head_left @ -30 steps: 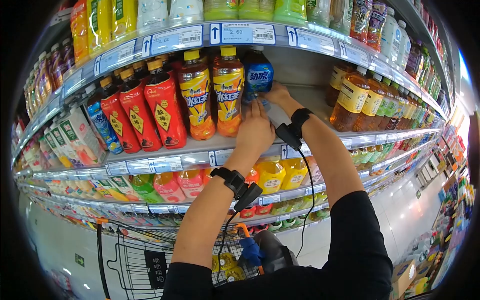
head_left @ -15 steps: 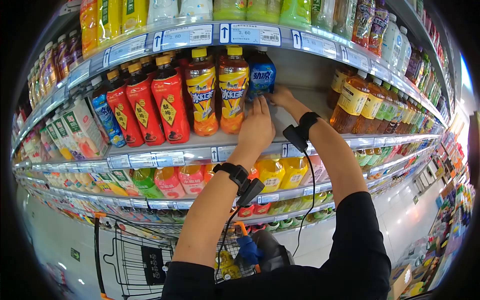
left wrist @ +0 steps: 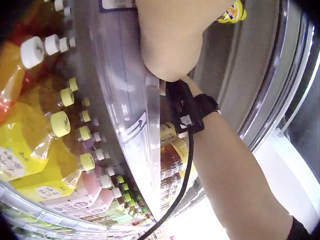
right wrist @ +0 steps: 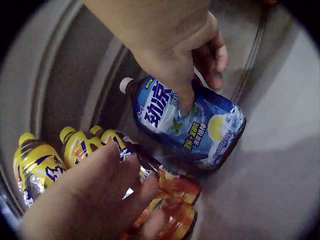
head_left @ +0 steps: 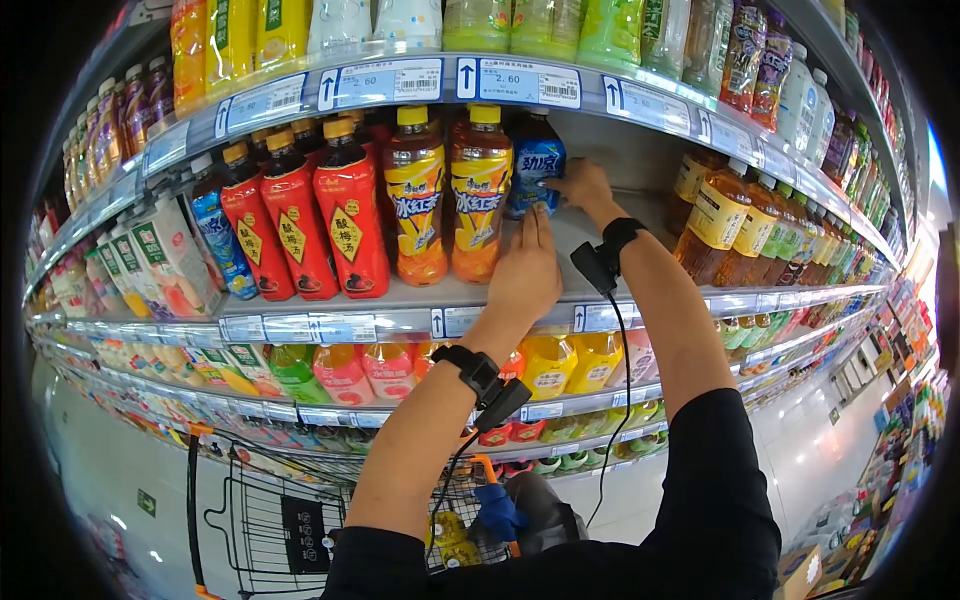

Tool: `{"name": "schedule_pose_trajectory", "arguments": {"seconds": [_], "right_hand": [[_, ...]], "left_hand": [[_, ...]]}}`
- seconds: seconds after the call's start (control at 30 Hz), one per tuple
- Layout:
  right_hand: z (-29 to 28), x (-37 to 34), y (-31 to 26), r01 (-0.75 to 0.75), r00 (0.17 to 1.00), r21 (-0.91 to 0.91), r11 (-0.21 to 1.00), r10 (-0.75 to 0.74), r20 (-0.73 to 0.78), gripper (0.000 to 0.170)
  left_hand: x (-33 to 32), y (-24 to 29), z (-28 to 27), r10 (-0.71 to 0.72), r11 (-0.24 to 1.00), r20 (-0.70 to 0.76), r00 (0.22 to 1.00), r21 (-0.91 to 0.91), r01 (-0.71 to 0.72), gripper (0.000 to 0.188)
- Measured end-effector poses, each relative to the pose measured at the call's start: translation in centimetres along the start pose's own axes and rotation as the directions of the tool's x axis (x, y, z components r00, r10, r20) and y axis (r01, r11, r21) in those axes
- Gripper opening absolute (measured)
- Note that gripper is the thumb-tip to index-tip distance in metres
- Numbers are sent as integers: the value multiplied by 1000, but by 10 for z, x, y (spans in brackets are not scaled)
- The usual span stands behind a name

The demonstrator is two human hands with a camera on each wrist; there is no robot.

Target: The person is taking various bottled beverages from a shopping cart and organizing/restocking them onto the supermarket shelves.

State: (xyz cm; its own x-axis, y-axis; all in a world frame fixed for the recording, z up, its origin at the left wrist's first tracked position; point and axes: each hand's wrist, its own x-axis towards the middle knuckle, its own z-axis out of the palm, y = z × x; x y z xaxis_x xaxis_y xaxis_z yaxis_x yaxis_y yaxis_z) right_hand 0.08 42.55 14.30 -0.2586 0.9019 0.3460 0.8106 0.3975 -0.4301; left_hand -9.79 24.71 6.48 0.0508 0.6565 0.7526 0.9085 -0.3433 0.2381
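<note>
A blue-labelled bottle (head_left: 538,165) with dark drink stands on the middle shelf, right of two yellow-labelled tea bottles. My right hand (head_left: 585,188) holds its right side; in the right wrist view that hand (right wrist: 167,55) has its thumb across the blue label (right wrist: 187,120) and its fingers on the far side. My left hand (head_left: 526,272) reaches up below the bottle with fingers extended, close to its lower front; contact cannot be told. In the right wrist view the left hand (right wrist: 95,195) lies before the yellow-labelled bottles (right wrist: 42,160). The left wrist view hides its fingers.
Red bottles (head_left: 345,220) stand left of the yellow-labelled ones (head_left: 415,210), amber bottles (head_left: 715,220) to the right. The shelf above has a price rail (head_left: 520,82). A wire cart (head_left: 265,530) stands below; a cable (head_left: 628,380) hangs from the right wrist.
The head view has shifted slightly. My right hand now sits higher on the blue bottle's side, thumb side against the label. My left hand stays low in front with extended fingers.
</note>
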Motion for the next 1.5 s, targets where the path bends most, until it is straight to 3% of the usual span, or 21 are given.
{"name": "schedule_pose_trajectory", "arguments": {"seconds": [0.13, 0.23, 0.33, 0.43, 0.53, 0.63, 0.7, 0.73, 0.8, 0.83, 0.9, 0.97, 1.03, 1.1, 1.17, 1.2, 1.23, 1.3, 1.4, 1.43, 1.5], "right_hand": [[19, 13, 3, 27, 984, -185, 982, -59, -169, 45], [14, 10, 2, -54, 998, -14, 998, 53, -32, 46], [23, 8, 9, 75, 954, -253, 964, -143, -263, 48], [25, 8, 14, 106, 958, -262, 959, -169, -231, 49], [-1, -4, 0, -13, 992, -187, 982, 36, 121, 47], [-28, -27, -8, -19, 985, -119, 993, 39, 170, 42], [-44, -55, -7, 149, 988, -41, 988, -147, 46, 37], [-49, -69, -4, 239, 971, -12, 971, -239, -15, 35], [-59, -86, 12, 384, 904, -181, 905, -409, -123, 33], [-65, -97, 16, 450, 851, -265, 853, -499, -161, 32], [-77, -127, 16, 384, 897, -160, 909, -409, -169, 28], [-71, -163, 10, 396, 863, -126, 910, -415, -287, 21], [-47, -196, 7, 565, 599, -456, 688, -721, -347, 18], [-20, -227, -10, 802, 303, -488, 345, -939, -165, 22], [23, -252, -42, 937, 66, -340, 77, -997, -44, 25], [47, -267, -57, 968, -62, -246, -58, -998, -9, 26], [73, -280, -69, 984, -110, -135, -114, -993, 37, 26], [123, -305, -95, 976, -211, 74, -204, -971, 115, 27], [199, -356, -130, 951, -236, 263, -165, -934, 268, 13], [230, -373, -130, 927, -252, 348, -142, -921, 297, 16], [283, -410, -123, 877, -254, 479, -33, -879, 404, 19]], "left_hand": [[1, -1, 1, 11, 1000, -17, 1000, 21, -10, 66], [-2, -1, 0, 27, 999, -26, 999, 25, -26, 67], [0, 0, 1, 41, 998, -30, 999, 43, -40, 67], [-1, -3, 2, 51, 997, -31, 998, 58, -49, 67], [-1, -1, 2, 41, 998, -7, 999, 49, -41, 66], [-3, 3, -5, 96, 994, -30, 995, 56, -95, 63], [-6, 6, -13, 148, 986, -21, 989, 76, -146, 61], [-6, 5, -14, 276, 959, -103, 956, 92, -267, 59], [-10, 2, -13, 501, 865, -254, 827, 161, -475, 56], [-20, 6, -14, 553, 831, -261, 791, 110, -545, 55], [-52, 17, -17, 647, 744, -285, 708, 32, -667, 54], [-116, 35, -18, 587, 770, -175, 791, -182, -611, 54], [-198, 36, -18, 507, 810, -272, 818, -175, -560, 54], [-277, 22, -16, 367, 913, -33, 930, -179, -367, 56], [-350, 3, -16, 100, 993, 205, 974, -88, -83, 57], [-385, -5, -24, -51, 998, 349, 936, 54, 34, 53], [-419, -12, -33, -210, 973, 478, 853, 192, 132, 50], [-484, -35, -52, -447, 890, 441, 778, 301, 341, 42], [-566, -50, -85, -827, 546, 266, 495, 588, 597, 36], [-582, -47, -98, -904, 411, 189, 384, 630, 658, 35], [-616, -36, -114, -966, 257, 149, 213, 668, 699, 36]]}}
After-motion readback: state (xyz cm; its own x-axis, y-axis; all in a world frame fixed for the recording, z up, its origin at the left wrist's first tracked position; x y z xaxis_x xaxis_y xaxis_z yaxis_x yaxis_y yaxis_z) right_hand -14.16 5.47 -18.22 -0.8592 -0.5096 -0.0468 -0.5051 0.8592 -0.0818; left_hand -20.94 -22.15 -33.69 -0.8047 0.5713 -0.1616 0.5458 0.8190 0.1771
